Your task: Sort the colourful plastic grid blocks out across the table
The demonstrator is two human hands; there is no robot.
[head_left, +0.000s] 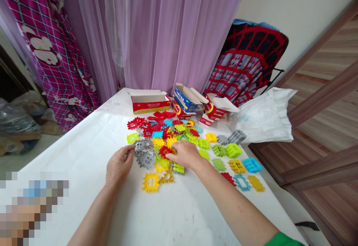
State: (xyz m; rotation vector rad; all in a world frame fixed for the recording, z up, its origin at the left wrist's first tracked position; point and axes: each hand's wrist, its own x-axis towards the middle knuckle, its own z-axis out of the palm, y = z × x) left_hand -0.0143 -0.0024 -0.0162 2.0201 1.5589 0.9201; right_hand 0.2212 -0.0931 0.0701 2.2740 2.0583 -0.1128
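in the head view, the left hand point(120, 164) has its fingers curled, thumb and forefinger drawn near each other at the edge of a grey window piece point(139, 145); whether they pinch it or only touch it, i cannot tell. the right hand point(188, 154) reaches over the heap with thumb and fingers spread around a red piece point(165, 151); the far fingertips are partly hidden, so a firm hold cannot be made out.

the step in hand looks like picking single pieces out of the heap. it would go best with each piece taken by its outer edge, since the toothed rims could catch on neighbours; a slight lift before drawing it sideways should free it, and a light hold by the left hand should keep the grey ones from sliding.

the grey window piece lies just beyond the left fingertips, with another grey piece point(147, 160) just nearer and to their right. the red piece sits at the right thumb's tip, between the two hands. a yellow window piece point(151, 182) lies nearer the person than both grips. right of the right hand stand a green stack point(234, 150) and a blue stack point(252, 165).
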